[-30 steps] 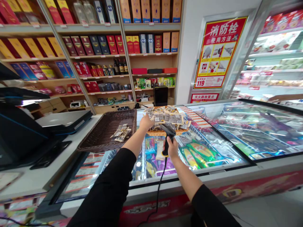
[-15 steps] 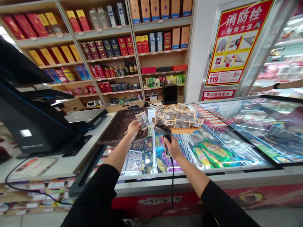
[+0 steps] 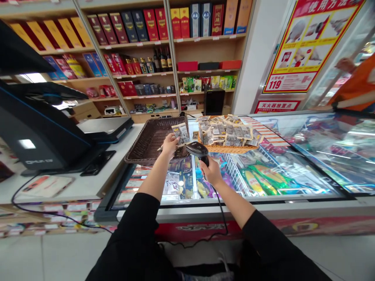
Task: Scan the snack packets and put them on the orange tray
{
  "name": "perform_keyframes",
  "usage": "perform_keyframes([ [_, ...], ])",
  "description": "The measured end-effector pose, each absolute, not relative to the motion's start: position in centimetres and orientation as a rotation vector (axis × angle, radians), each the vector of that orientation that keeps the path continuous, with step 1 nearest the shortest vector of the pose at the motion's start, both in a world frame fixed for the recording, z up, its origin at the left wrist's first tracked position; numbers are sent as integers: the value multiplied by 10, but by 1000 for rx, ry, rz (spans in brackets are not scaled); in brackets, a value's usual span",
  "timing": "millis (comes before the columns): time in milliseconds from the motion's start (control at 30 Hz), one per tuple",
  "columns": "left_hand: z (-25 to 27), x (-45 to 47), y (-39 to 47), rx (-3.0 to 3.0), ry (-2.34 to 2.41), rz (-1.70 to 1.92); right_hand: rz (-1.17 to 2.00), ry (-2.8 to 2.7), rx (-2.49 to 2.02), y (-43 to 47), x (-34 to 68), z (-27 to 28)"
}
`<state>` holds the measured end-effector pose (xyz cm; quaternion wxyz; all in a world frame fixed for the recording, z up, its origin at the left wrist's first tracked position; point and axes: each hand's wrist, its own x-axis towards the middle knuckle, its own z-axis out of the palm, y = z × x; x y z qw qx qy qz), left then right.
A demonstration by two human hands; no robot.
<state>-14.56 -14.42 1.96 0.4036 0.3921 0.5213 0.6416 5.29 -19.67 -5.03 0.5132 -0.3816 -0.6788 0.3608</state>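
My left hand (image 3: 170, 144) is closed on a small see-through snack packet (image 3: 181, 133), held up over the right side of a dark brown wicker basket (image 3: 137, 146). My right hand (image 3: 212, 170) wraps round the handle of a black barcode scanner (image 3: 198, 150), whose head points left, toward the packet. A black cable (image 3: 222, 210) runs down from the scanner. Just beyond it, an orange woven tray (image 3: 231, 149) bears a heap of similar packets (image 3: 222, 132). Both basket and tray rest on the glass top of a chest freezer (image 3: 263, 201).
On the left counter stand a dark checkout scale (image 3: 38, 136) with a screen and a phone (image 3: 98, 163). Shelves of boxed bottles (image 3: 131, 25) line the back. Another person in an orange top (image 3: 356, 84) leans a hand at the freezer's far right edge.
The view has tipped downward and shifted. Both hands keep hold of the packet and the scanner. More of the person in orange has come into view at the right.
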Motion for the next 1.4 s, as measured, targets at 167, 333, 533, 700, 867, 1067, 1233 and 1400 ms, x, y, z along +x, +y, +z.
perform_keyframes([
  [167, 17, -147, -141, 978, 1320, 1619, 843, -1665, -939, -196, 53, -52],
  [333, 15, -148, -138, 975, 1307, 1629, 846, -1636, -935, -196, 54, -53],
  [533, 9, -153, -133, 962, 1491, 1707, 832, -1635, -938, -197, 52, -53],
  [700, 10, -155, -136, 1065, 2133, 1817, 989, -1466, -877, -198, 52, -53],
  [867, 26, -132, -151, 1669, 2188, 1671, 1076, -1209, -845, -193, 76, -45],
  [1067, 47, -44, -132, 2188, 1663, 1373, 1033, -955, -946, -179, 137, -49],
  [1233, 57, 36, -99, 2441, 1480, 965, 967, -918, -946, -181, 157, -57],
  [1400, 64, 64, -92, 2667, 1689, 409, 969, -906, -934, -182, 152, -54],
])
